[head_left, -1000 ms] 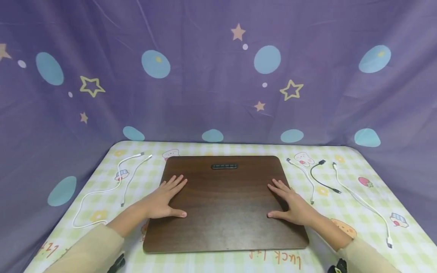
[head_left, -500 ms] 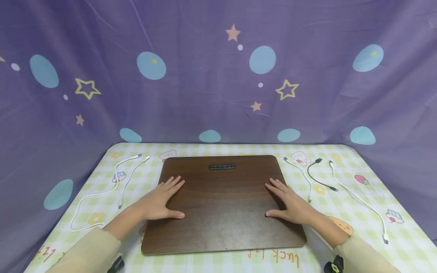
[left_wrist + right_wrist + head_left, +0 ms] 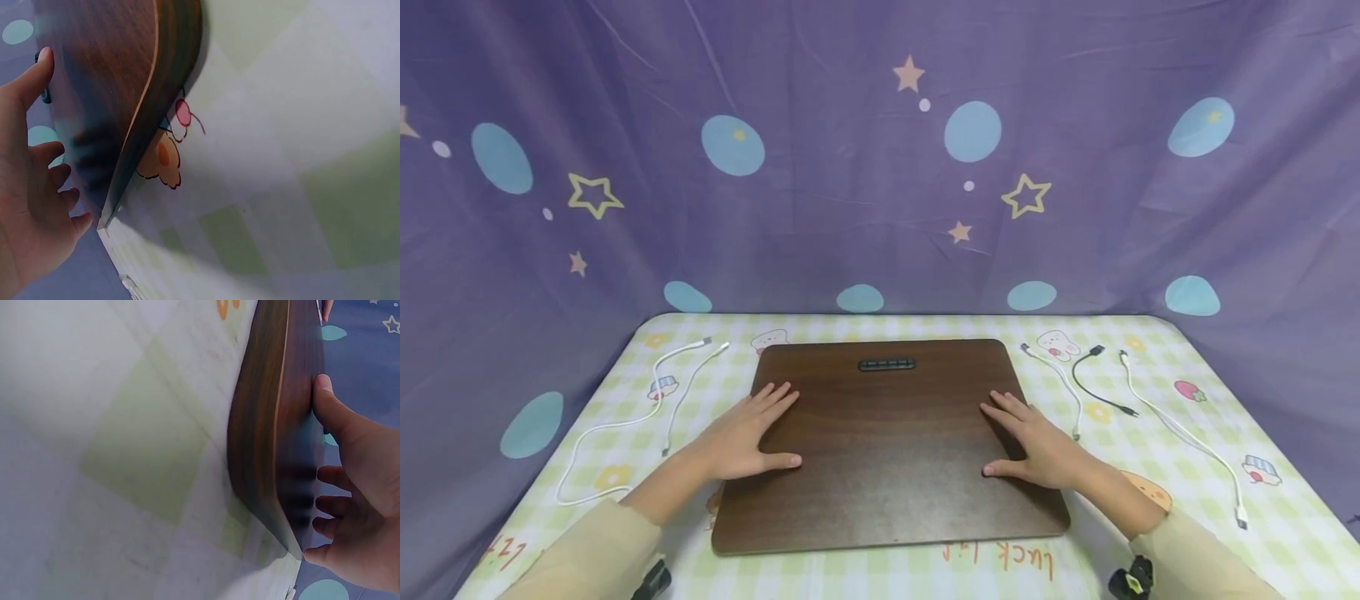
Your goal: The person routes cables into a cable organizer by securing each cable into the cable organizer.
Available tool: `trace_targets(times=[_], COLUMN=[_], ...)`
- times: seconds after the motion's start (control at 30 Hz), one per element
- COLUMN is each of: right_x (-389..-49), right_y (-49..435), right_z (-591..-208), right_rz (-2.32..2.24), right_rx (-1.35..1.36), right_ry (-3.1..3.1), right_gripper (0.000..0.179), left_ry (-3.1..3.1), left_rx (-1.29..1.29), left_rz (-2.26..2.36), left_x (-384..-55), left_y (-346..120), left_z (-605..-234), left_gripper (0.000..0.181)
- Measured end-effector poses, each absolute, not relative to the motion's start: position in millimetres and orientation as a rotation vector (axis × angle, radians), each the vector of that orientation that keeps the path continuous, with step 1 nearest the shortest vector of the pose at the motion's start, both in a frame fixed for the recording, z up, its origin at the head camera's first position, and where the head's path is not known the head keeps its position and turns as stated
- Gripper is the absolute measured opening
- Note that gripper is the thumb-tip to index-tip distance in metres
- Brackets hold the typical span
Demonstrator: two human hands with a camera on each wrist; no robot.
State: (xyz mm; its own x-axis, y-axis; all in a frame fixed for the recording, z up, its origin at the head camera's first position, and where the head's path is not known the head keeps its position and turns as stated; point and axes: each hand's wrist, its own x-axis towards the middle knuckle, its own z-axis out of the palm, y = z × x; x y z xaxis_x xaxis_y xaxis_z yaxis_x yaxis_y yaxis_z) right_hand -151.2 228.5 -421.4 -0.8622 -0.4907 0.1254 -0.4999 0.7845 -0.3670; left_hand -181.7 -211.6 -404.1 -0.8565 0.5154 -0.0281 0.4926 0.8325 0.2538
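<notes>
A dark brown wood-grain board (image 3: 895, 450) with rounded corners lies on the checked tablecloth, a small dark inset strip (image 3: 887, 364) near its far edge. My left hand (image 3: 737, 437) rests on the board's left part, fingers spread and straight, thumb pointing inward. Over on the right side, my right hand (image 3: 1037, 446) lies on the top in much the same way. In the left wrist view the board's thick edge (image 3: 178, 50) curves past the hand. The right wrist view shows the right fingertips and thumb (image 3: 323, 384) at the board's upper face.
Two white cables (image 3: 691, 393) lie left of the board. To its right are a short white cable (image 3: 1063, 379), a black cable (image 3: 1097, 393) and a longer white cable (image 3: 1180, 429). A purple patterned curtain (image 3: 850, 208) hangs behind the table.
The head view has shifted slightly. My left hand has slid a little away from me along the board. My right hand keeps its place, and the cables lie as before.
</notes>
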Motion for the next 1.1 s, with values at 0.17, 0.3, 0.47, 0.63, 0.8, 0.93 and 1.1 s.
trace_targets(times=[0.17,0.3,0.47,0.63,0.8,0.93,1.1], right_x=[-150,-151,-153,-155,-157,-159,-161], right_y=[230,232,231,227,222,216,209], right_z=[-420,-420,-418,-414,-412,-411,-410], right_rz=[0.616,0.610,0.596,0.592,0.553,0.547,0.559], right_rx=[0.822,0.830,0.844,0.846,0.879,0.889,0.895], right_ry=[-2.969,-2.984,-3.002,-3.013,-2.977,-2.973,-2.950], right_gripper=[0.085,0.083,0.082,0.080,0.074,0.069,0.063], left_ry=[2.927,2.936,2.965,3.018,3.031,3.049,3.070], left_rx=[0.790,0.768,0.738,0.695,0.643,0.610,0.563], left_rz=[0.378,0.396,0.413,0.431,0.457,0.484,0.522], left_x=[-181,-180,-181,-185,-189,-191,-198], left_y=[-211,-211,-211,-212,-216,-220,-226], left_z=[-405,-404,-404,-403,-401,-396,-389], left_gripper=[0.095,0.094,0.092,0.089,0.086,0.083,0.079])
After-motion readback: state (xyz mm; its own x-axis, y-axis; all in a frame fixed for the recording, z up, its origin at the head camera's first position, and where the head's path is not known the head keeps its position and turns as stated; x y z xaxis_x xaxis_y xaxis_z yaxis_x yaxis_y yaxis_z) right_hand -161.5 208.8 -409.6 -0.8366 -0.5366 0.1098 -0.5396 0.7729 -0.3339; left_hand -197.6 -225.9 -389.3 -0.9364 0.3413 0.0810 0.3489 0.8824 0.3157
